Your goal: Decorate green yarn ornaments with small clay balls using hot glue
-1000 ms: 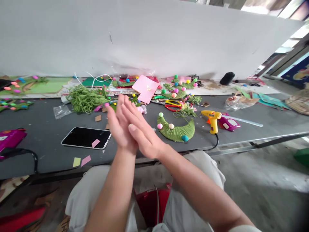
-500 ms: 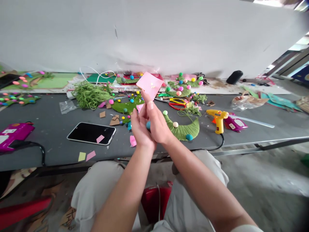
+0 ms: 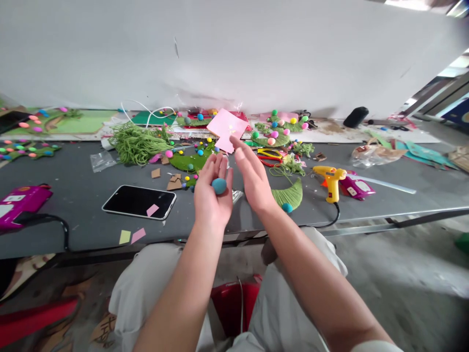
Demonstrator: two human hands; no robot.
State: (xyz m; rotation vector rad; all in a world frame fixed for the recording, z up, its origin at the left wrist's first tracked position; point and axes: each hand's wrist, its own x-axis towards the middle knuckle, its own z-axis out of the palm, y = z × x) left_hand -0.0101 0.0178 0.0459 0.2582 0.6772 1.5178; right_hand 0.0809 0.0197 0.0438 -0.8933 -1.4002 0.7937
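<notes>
A matte, slightly oval blue ball, like modelling clay, rests on the palm of my left hand. That palm faces up, with the fingers a little curled. My right hand is raised just to the right, its fingers stretched out and holding nothing. Behind it, partly covered, lies a crescent wrapped in green yarn, with a teal ball on its lower edge. Beyond my fingertips is a pink paper square.
A white-edged phone and a magenta device lie at left, behind them green yarn. On the right stands a yellow glue gun with a cord, near red-yellow handled pliers. Ball-decorated green pieces line the back.
My hands, pressed together around the blue ball before, have come apart. The left has turned palm up with the ball on it; the right has shifted to the right, covering more of the crescent.
</notes>
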